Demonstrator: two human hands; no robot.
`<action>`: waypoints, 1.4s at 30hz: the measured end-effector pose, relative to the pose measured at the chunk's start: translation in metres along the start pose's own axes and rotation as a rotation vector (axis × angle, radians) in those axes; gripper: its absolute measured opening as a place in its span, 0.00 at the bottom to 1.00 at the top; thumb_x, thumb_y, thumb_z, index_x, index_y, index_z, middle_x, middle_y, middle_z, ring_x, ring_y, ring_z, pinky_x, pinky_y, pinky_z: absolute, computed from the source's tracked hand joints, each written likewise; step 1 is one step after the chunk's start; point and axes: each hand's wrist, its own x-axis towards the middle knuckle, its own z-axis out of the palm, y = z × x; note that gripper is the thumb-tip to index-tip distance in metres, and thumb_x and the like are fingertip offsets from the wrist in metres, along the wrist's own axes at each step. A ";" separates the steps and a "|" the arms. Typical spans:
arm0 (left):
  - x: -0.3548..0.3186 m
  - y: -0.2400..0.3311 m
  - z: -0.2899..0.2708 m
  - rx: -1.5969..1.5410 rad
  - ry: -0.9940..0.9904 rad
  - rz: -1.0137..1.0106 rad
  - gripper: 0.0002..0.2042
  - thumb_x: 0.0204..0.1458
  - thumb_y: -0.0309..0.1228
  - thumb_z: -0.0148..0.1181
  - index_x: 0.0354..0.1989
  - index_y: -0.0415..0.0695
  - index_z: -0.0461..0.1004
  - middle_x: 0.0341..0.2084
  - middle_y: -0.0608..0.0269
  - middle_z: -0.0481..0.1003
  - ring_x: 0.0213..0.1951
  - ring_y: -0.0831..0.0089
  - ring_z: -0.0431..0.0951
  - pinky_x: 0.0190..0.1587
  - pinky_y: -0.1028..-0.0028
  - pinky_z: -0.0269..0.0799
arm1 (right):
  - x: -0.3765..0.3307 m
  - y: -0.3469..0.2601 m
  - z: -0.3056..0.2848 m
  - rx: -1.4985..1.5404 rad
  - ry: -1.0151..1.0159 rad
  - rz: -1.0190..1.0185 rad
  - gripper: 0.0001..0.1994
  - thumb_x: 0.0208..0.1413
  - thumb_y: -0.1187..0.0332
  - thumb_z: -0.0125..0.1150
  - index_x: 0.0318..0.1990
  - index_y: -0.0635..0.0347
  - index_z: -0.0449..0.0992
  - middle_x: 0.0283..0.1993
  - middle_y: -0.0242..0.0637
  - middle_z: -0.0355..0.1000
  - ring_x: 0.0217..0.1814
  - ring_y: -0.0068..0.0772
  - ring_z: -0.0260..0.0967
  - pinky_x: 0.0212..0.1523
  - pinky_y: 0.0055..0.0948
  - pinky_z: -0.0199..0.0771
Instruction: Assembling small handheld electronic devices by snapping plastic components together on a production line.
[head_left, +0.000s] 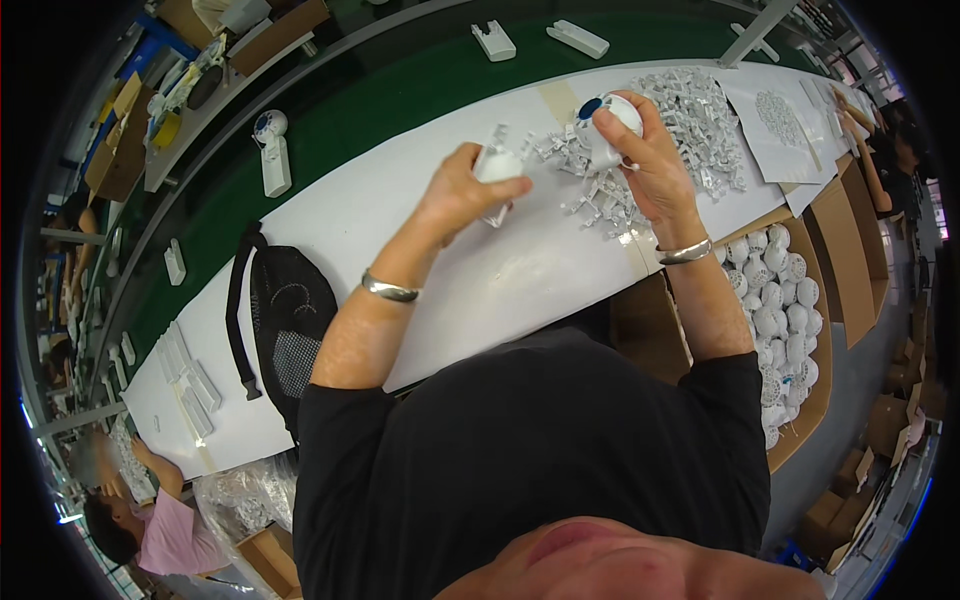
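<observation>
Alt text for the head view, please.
A person at a white table holds a white casing in the left hand and a round white part with a dark blue disc in the right hand. Small white pieces lie heaped near the right hand, a black bag lies to the left, and a carton of white units stands at the right.

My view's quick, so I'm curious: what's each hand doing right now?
Left hand: holding a white casing.
Right hand: holding a round white part.
</observation>
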 end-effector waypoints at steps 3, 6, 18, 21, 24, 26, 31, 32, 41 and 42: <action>-0.018 -0.011 0.018 -0.107 -0.160 0.026 0.33 0.38 0.33 0.73 0.51 0.29 0.63 0.35 0.47 0.74 0.30 0.66 0.79 0.37 0.74 0.75 | -0.003 0.004 0.005 -0.181 0.052 0.063 0.24 0.54 0.72 0.63 0.56 0.63 0.62 0.46 0.43 0.69 0.43 0.28 0.68 0.43 0.20 0.70; -0.028 -0.018 0.023 -0.207 -0.234 0.009 0.32 0.39 0.32 0.72 0.50 0.30 0.63 0.34 0.48 0.74 0.29 0.66 0.79 0.35 0.75 0.74 | -0.004 0.016 -0.001 0.014 -0.061 0.024 0.25 0.54 0.73 0.62 0.57 0.62 0.60 0.47 0.43 0.68 0.44 0.28 0.67 0.45 0.21 0.69; -0.045 -0.025 0.042 -0.413 -0.264 -0.001 0.29 0.41 0.27 0.71 0.49 0.34 0.60 0.32 0.49 0.74 0.26 0.69 0.79 0.30 0.76 0.76 | -0.021 0.055 0.010 0.204 -0.217 -0.224 0.27 0.54 0.75 0.59 0.61 0.58 0.58 0.50 0.39 0.68 0.50 0.28 0.65 0.55 0.24 0.64; -0.050 -0.025 0.042 -0.395 -0.270 0.032 0.29 0.43 0.29 0.70 0.51 0.34 0.60 0.32 0.49 0.75 0.26 0.69 0.79 0.30 0.75 0.77 | -0.022 0.057 0.010 0.153 -0.216 -0.260 0.27 0.54 0.76 0.59 0.61 0.58 0.58 0.50 0.40 0.67 0.50 0.28 0.65 0.55 0.24 0.64; -0.053 -0.026 0.042 -0.377 -0.275 0.066 0.29 0.45 0.30 0.69 0.52 0.35 0.59 0.33 0.49 0.75 0.26 0.69 0.79 0.30 0.75 0.77 | -0.023 0.058 0.010 0.101 -0.216 -0.297 0.27 0.54 0.76 0.59 0.61 0.58 0.58 0.51 0.40 0.67 0.50 0.28 0.64 0.54 0.24 0.64; -0.052 -0.027 0.042 -0.484 -0.305 0.075 0.27 0.49 0.32 0.66 0.53 0.35 0.60 0.34 0.50 0.76 0.26 0.69 0.79 0.30 0.76 0.77 | -0.025 0.055 0.007 0.129 -0.235 -0.165 0.26 0.55 0.75 0.59 0.61 0.58 0.58 0.52 0.40 0.66 0.50 0.28 0.64 0.55 0.24 0.63; -0.051 -0.027 0.043 -0.609 -0.350 0.065 0.23 0.54 0.36 0.61 0.53 0.36 0.62 0.35 0.51 0.76 0.26 0.69 0.79 0.30 0.77 0.77 | -0.034 0.050 0.010 0.165 -0.271 0.032 0.26 0.55 0.74 0.59 0.61 0.58 0.58 0.52 0.41 0.65 0.50 0.29 0.63 0.55 0.24 0.63; -0.052 -0.026 0.042 -0.618 -0.358 0.059 0.23 0.55 0.37 0.59 0.53 0.36 0.63 0.35 0.52 0.76 0.26 0.70 0.79 0.30 0.77 0.77 | -0.036 0.050 0.012 0.169 -0.281 0.062 0.26 0.56 0.73 0.59 0.61 0.58 0.58 0.52 0.41 0.65 0.50 0.29 0.63 0.55 0.24 0.63; -0.054 -0.027 0.039 -0.593 -0.187 0.028 0.16 0.57 0.36 0.56 0.47 0.36 0.69 0.31 0.54 0.77 0.24 0.73 0.77 0.26 0.80 0.75 | -0.046 0.024 0.015 -0.385 -0.340 -0.398 0.20 0.54 0.76 0.57 0.56 0.60 0.67 0.49 0.37 0.67 0.44 0.27 0.65 0.47 0.22 0.66; -0.053 -0.030 0.039 -0.595 -0.138 0.057 0.15 0.57 0.36 0.55 0.46 0.36 0.70 0.31 0.55 0.77 0.24 0.74 0.77 0.25 0.80 0.74 | -0.047 0.014 0.012 -0.588 -0.372 -0.569 0.19 0.53 0.76 0.57 0.54 0.60 0.69 0.49 0.37 0.67 0.43 0.28 0.66 0.46 0.21 0.66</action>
